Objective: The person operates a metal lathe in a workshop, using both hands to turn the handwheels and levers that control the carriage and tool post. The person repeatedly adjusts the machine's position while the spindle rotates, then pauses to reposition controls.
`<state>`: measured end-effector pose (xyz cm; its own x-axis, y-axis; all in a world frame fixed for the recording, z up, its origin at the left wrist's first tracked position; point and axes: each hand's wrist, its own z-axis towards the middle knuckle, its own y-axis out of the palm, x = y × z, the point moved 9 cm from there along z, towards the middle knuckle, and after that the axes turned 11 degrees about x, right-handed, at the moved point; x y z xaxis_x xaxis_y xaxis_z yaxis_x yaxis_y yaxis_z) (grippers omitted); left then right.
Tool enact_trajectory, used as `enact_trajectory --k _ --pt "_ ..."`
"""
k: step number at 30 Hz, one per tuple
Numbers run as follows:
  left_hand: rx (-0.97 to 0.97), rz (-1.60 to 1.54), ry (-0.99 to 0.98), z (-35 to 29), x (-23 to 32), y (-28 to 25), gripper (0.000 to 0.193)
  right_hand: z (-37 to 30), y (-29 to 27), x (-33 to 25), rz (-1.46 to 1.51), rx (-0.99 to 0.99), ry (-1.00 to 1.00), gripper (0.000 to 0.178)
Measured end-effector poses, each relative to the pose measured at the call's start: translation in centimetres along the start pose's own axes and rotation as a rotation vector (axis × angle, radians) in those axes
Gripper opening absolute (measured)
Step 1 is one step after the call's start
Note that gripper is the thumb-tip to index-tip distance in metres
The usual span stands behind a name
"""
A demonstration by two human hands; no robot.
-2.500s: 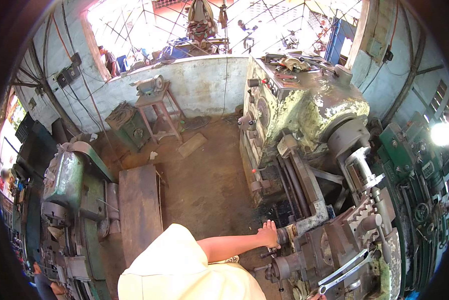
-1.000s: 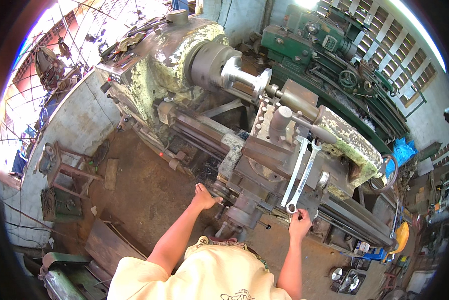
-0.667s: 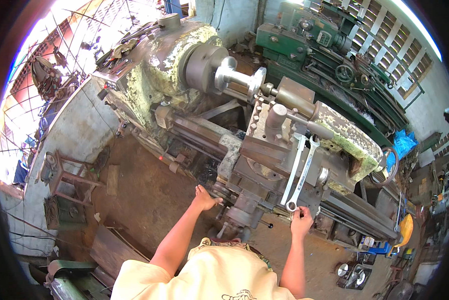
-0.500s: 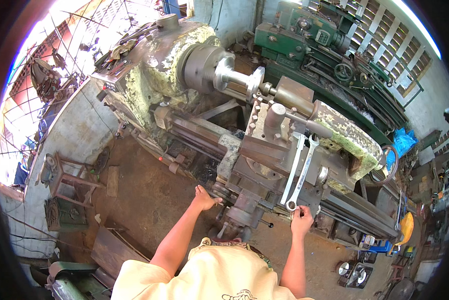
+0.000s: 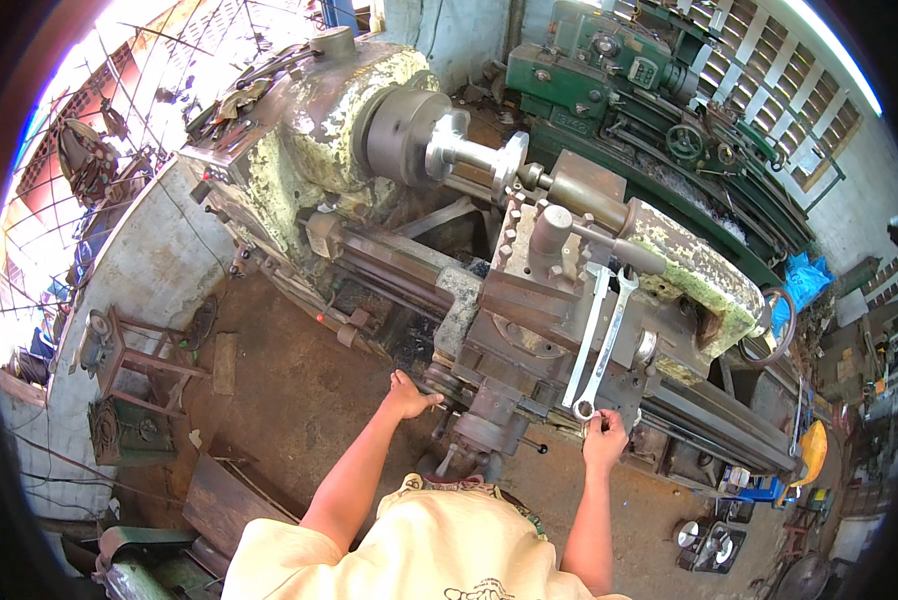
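Note:
My left hand (image 5: 409, 396) is beside the round dial (image 5: 447, 382) at the front of the lathe carriage, its thumb stretched towards it and its fingers apart. Whether it touches the dial I cannot tell. My right hand (image 5: 606, 440) has curled fingers at the carriage's front edge, just below the ring end of a combination wrench (image 5: 606, 345). What those fingers grip is hidden. Beside the wrench lies a vernier caliper (image 5: 587, 335). A shiny flanged metal workpiece (image 5: 477, 156) sits between the blurred chuck (image 5: 401, 138) and the tailstock (image 5: 594, 190). The tool post (image 5: 551, 232) stands close by.
The worn lathe headstock (image 5: 319, 120) rises at the upper left. Behind it stands a green lathe (image 5: 589, 75). A wooden stool frame (image 5: 144, 365) is at the left wall. A tailstock handwheel (image 5: 775, 327), a blue bag (image 5: 807, 282) and a yellow object (image 5: 814, 453) are at the right.
Both hands stay in nearly the same places. The view has shifted very slightly; the wrench and caliper lie as before.

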<state>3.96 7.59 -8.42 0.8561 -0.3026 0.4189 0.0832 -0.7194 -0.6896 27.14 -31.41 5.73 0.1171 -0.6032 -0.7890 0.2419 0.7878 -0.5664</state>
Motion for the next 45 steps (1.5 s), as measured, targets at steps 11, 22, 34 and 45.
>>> enact_trajectory --k 11,22,34,45 --pt "-0.017 -0.004 0.002 0.8 -0.6 0.2 0.142 -0.1 -0.1 -0.2 -0.002 0.012 0.0 0.011" --pt "-0.017 -0.028 -0.001 1.5 -1.3 0.4 0.143 -0.1 -0.3 -0.6 0.009 0.01 0.007 0.011" --pt "-0.024 -0.04 0.008 2.1 -1.8 0.6 0.145 0.0 0.0 0.1 0.007 0.01 -0.01 0.009" --pt "-0.048 -0.064 -0.001 1.7 -1.8 0.2 0.145 -0.1 -0.1 0.0 0.02 0.019 -0.003 0.011"
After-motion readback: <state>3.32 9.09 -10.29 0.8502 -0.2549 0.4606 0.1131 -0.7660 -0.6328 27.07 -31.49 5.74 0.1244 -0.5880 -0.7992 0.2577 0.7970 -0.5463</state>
